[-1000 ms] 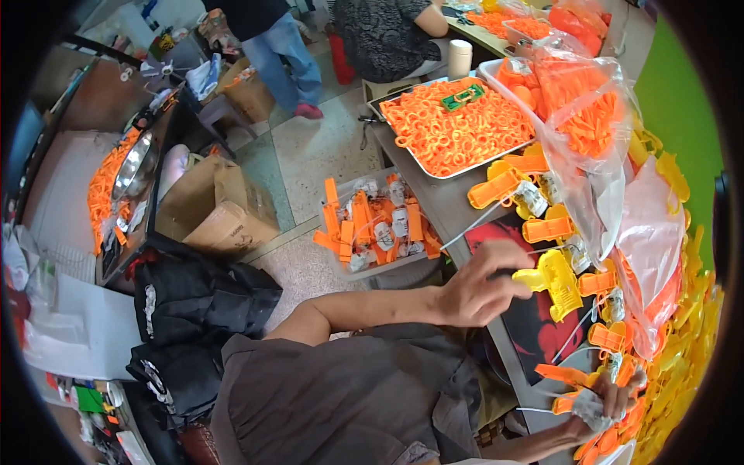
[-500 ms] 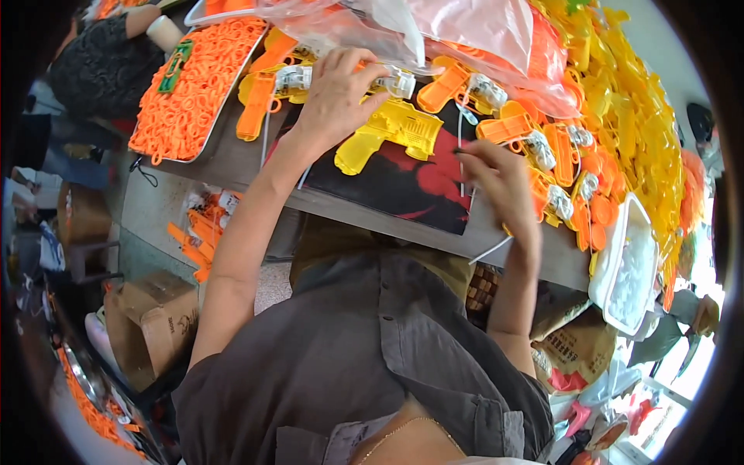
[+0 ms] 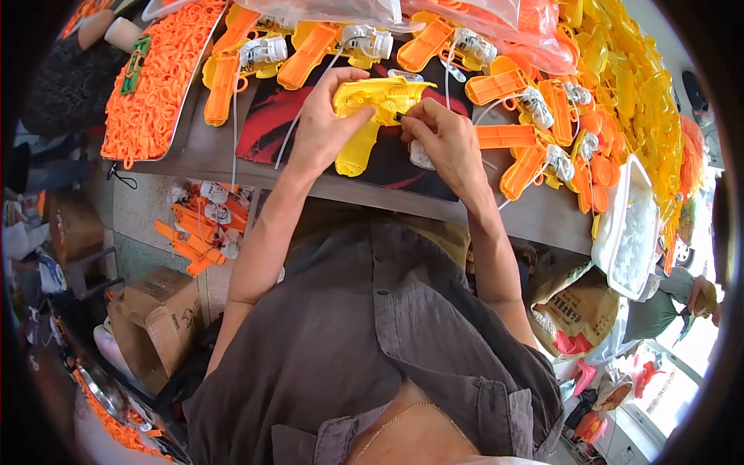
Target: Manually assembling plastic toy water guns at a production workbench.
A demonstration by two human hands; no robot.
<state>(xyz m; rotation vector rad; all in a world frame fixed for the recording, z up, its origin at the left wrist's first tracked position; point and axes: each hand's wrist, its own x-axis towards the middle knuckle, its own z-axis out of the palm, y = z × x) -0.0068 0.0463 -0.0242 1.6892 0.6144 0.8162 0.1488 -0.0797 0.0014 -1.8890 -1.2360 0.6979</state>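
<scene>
My left hand [image 3: 318,128] is closed on a yellow plastic toy gun shell [image 3: 356,147], thumb across its near face, grip pointing down toward me. On the shell's right side my right hand [image 3: 448,146] pinches a small black part [image 3: 400,117] against it; the fingers hide most of this part. Below the right fingers a whitish, clear piece [image 3: 420,155] shows in part, and I cannot tell whether it is held. Under both hands lies a black and red mat [image 3: 267,128]. Beyond them, orange-gripped toy guns [image 3: 310,54] with white mechanisms stand in a row.
A tray of small orange rings [image 3: 147,101] stands at the left, a green clip [image 3: 136,66] on top. More half-built toy guns [image 3: 527,159] lie to the right. Yellow shells [image 3: 628,101] are heaped at far right, by a white tub [image 3: 624,232]. Plastic bags [image 3: 496,15] lie at the back.
The yellow shell, flat on the mat before, is now in my left hand, which has left a toy gun at the back. My right hand has come left to the shell. The view has shifted.
</scene>
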